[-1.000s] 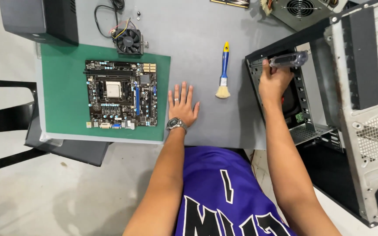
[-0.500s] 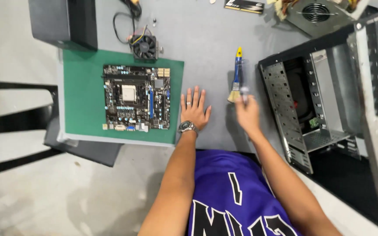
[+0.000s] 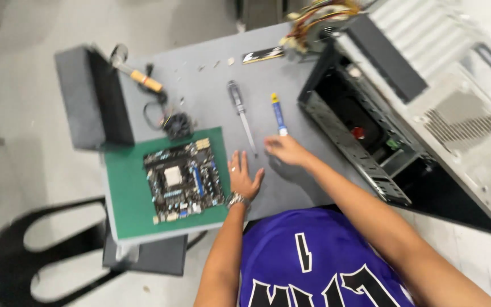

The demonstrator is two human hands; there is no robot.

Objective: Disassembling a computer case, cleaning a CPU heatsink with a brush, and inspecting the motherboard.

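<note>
My left hand (image 3: 243, 177), with a watch on the wrist, lies flat and spread on the grey table (image 3: 211, 91), just right of the green mat (image 3: 121, 187). A motherboard (image 3: 183, 179) lies on that mat. My right hand (image 3: 286, 151) is curled over the bristle end of a small brush (image 3: 278, 112), whose blue and yellow handle sticks out away from me. The motion blur hides whether the brush is lifted. A screwdriver (image 3: 241, 113) with a dark handle lies just left of the brush.
An open computer case (image 3: 382, 113) lies on its side at the right, with bundled cables (image 3: 319, 11) at its far end. A cooling fan (image 3: 176, 124), a dark box (image 3: 89, 96) and a yellow-handled tool (image 3: 143, 79) are at the back left. A black chair (image 3: 41, 250) stands lower left.
My right hand left the computer case, swung left across the table and closed over the brush's bristle end. My left hand stayed flat. The view shifted and rotated.
</note>
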